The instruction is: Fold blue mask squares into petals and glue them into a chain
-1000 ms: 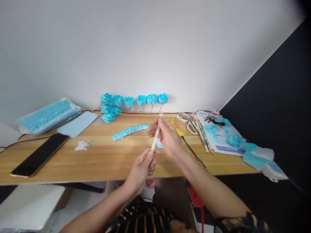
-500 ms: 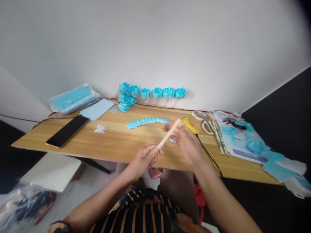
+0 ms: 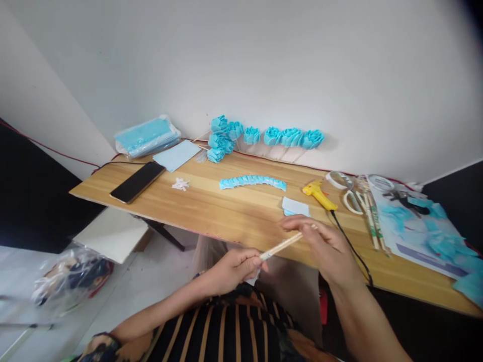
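In the head view, my left hand [image 3: 237, 269] is closed around the near end of a bundle of thin, pale wooden sticks [image 3: 285, 245]. The bundle slants up to the right, above the table's front edge, and has a whitish band or printed part by my fingers. My right hand [image 3: 332, 251] is at the far end, its fingers stretched over the stick tips and its thumb beside them. Just beyond that hand lie small light-blue and white cut pieces [image 3: 296, 206]. A curved strip of pleated blue material [image 3: 252, 182] rests mid-table.
Several blue flowers on sticks [image 3: 272, 136] lie along the wall. At right are a yellow glue gun [image 3: 319, 193] with a black cord, scissors [image 3: 352, 202] and tape [image 3: 339, 179]. A phone [image 3: 138, 182], white scraps [image 3: 180, 184] and packed blue masks [image 3: 147, 137] are at left.
Both hands and the stick bundle are lower in view, and the bundle slants less steeply. The right hand has moved clear of the blue-white pieces. The view has turned, shifting the table rightward.
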`<action>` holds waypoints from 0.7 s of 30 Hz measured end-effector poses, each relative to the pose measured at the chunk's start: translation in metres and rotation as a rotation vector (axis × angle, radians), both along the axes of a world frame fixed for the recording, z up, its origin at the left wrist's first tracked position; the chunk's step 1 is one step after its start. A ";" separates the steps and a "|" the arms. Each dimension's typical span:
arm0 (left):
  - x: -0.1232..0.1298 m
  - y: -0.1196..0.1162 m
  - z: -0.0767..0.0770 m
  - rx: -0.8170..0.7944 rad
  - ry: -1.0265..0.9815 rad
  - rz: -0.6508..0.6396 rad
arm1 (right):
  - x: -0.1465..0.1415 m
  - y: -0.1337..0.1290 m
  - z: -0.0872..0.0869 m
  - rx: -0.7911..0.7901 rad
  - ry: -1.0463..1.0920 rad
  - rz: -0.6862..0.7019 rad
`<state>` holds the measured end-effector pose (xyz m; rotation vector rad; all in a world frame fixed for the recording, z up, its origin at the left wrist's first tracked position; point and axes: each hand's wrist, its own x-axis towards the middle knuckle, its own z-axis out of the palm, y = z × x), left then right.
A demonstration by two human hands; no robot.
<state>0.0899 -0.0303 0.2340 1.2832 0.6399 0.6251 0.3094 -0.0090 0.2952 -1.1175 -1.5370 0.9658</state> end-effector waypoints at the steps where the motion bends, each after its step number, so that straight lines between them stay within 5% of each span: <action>1: -0.001 -0.002 -0.002 0.015 0.030 0.001 | 0.002 -0.001 0.003 0.034 0.049 -0.056; 7: -0.022 -0.017 -0.050 -0.055 0.245 0.146 | 0.048 -0.005 0.042 0.147 0.405 -0.412; 10: -0.042 -0.024 -0.081 -0.102 0.383 0.341 | 0.067 -0.022 0.057 0.091 0.462 -0.392; 13: -0.057 -0.033 -0.097 -0.153 0.459 0.414 | 0.059 -0.050 0.046 -0.088 0.560 -0.257; 18: -0.061 -0.043 -0.086 -0.159 0.393 0.354 | 0.030 -0.090 0.004 -0.443 0.613 0.376; 19: -0.057 -0.042 -0.080 -0.166 0.360 0.344 | 0.028 -0.093 0.001 -0.476 0.641 0.435; 21: -0.044 -0.036 -0.064 -0.172 0.269 0.318 | 0.032 -0.092 0.001 -0.480 0.719 0.342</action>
